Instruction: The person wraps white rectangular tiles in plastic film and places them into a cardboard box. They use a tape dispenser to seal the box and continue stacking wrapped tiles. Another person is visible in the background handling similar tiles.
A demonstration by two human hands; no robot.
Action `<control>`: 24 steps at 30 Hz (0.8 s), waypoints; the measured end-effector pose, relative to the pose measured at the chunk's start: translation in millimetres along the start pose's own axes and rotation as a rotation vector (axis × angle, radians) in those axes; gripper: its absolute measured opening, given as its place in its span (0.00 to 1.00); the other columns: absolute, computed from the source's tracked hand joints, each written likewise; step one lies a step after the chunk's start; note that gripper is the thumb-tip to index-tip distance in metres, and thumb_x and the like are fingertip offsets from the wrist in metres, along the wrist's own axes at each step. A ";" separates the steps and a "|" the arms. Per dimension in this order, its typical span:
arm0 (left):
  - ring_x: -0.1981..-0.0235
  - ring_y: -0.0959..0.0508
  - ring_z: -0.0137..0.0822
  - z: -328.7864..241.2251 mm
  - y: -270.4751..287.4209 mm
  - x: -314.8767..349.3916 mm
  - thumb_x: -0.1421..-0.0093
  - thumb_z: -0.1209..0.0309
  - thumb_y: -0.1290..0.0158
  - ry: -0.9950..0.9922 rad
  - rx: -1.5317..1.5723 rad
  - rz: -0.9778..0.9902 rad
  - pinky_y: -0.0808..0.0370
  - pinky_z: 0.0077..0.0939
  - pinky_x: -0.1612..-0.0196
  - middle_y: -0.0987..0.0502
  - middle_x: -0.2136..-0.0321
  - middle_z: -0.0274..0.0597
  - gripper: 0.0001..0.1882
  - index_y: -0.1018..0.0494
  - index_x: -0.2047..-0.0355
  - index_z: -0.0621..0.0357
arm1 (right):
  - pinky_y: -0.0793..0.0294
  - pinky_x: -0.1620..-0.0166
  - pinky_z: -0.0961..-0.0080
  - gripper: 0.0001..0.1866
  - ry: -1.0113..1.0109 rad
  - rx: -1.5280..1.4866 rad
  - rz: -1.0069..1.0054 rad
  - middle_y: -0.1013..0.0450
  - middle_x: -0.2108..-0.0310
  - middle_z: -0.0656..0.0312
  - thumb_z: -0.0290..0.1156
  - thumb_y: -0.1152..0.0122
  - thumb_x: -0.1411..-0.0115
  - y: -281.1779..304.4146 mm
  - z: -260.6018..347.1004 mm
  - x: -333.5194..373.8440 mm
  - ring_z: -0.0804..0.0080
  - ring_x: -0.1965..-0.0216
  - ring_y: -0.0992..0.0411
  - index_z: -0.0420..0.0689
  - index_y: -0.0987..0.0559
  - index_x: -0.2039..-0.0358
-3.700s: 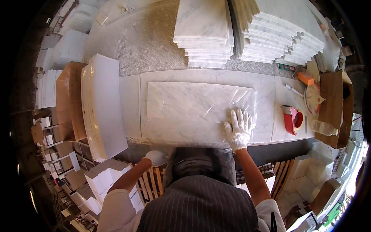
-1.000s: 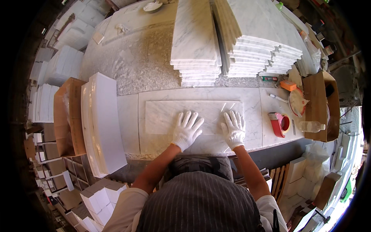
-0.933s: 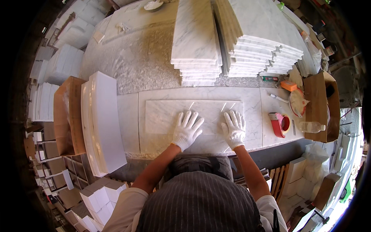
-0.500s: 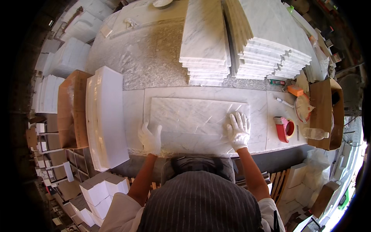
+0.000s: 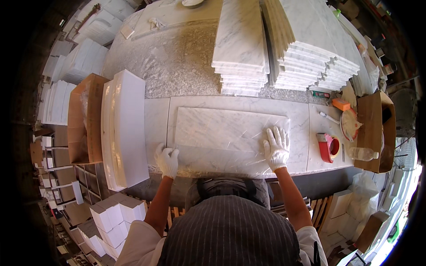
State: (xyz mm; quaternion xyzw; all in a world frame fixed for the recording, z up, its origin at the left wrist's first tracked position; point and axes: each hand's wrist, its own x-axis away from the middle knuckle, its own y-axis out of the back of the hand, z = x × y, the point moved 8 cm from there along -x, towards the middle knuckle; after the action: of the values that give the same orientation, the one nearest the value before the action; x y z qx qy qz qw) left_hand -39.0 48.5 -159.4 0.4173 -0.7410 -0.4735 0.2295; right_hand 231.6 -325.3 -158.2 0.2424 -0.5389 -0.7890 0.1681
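A pale grey-veined marble tile lies flat on the worktop in front of me, with shiny streaks like clear film across its near part. My right hand, in a white knit glove, rests on the tile's right end, fingers stretched out flat. Just off the near left corner of the tile is my left hand, gloved too. Its fingers are curled in at the worktop's front edge; whatever they may pinch is too small to make out.
Tall stacks of marble tiles stand behind. At left are white foam slabs and a cardboard box. To the right lie a red tape dispenser, a plastic bottle, a marker and another cardboard box.
My left hand has moved left and slightly nearer to me, and its fingers have curled in. The right hand stays flat on the tile. The whole view has shifted a little.
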 end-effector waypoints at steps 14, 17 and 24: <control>0.38 0.35 0.57 -150.1 -5.7 19.5 0.42 0.62 0.42 -0.705 -0.119 0.116 0.40 0.53 0.37 0.33 0.39 0.50 0.26 0.29 0.42 0.50 | 0.48 0.31 0.50 0.25 -0.019 0.032 0.027 0.34 0.36 0.57 0.45 0.46 0.36 0.0 -1.0 0.0 0.51 0.34 0.41 0.52 0.26 0.40; 0.37 0.36 0.53 -148.5 -34.2 23.2 0.38 0.56 0.45 -0.837 -0.205 0.255 0.39 0.55 0.38 0.33 0.37 0.45 0.26 0.29 0.40 0.46 | 0.47 0.31 0.50 0.25 -0.031 0.018 0.027 0.34 0.37 0.58 0.45 0.45 0.37 0.0 -0.2 0.1 0.51 0.34 0.41 0.52 0.25 0.41; 0.42 0.31 0.51 -165.8 -29.4 -15.8 0.39 0.57 0.44 -0.772 -0.129 0.391 0.34 0.50 0.41 0.29 0.42 0.43 0.24 0.27 0.44 0.49 | 0.46 0.32 0.51 0.24 -0.027 0.009 -0.004 0.31 0.39 0.57 0.43 0.43 0.39 6.5 5.2 -1.1 0.52 0.35 0.38 0.52 0.24 0.43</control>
State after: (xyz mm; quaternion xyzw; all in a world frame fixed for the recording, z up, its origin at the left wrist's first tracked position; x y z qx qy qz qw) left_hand 103.4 -28.8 -110.8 0.0463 -0.8064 -0.5877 0.0467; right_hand 229.6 -323.0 -150.3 0.2335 -0.5443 -0.7901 0.1579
